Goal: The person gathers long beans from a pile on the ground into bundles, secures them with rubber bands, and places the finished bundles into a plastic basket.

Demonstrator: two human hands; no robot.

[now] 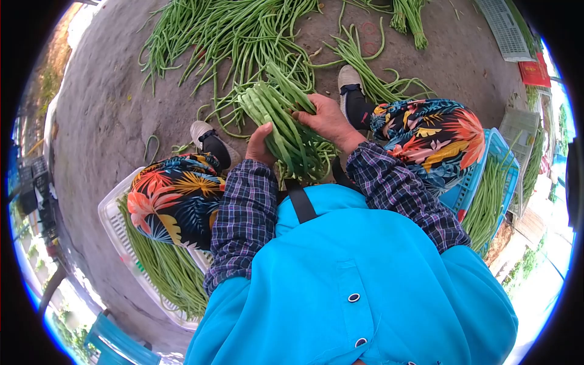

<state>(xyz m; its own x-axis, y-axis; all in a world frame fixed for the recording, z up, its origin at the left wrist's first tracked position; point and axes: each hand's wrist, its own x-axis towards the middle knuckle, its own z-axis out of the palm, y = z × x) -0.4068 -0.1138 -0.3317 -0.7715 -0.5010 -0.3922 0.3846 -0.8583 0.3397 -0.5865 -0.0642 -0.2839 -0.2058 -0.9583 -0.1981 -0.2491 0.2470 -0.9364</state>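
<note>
A thick bundle of long green beans (283, 125) hangs between my hands, above my lap. My left hand (260, 145) is wrapped round its left side, with the thumb showing and the other fingers hidden behind the beans. From the right, my right hand (328, 120) grips the bundle, its fingers bent over the upper beans. Just beyond the bundle, a large loose pile of long beans (237, 36) spreads over the ground. A smaller group of beans (365, 73) lies beside my right shoe.
A white crate (114, 213) of long beans stands at my left, and a blue crate (510, 161) of them at my right. A tied bunch (413, 21) lies at the top. Another white crate (502, 30) and a red box (535, 71) are at the upper right.
</note>
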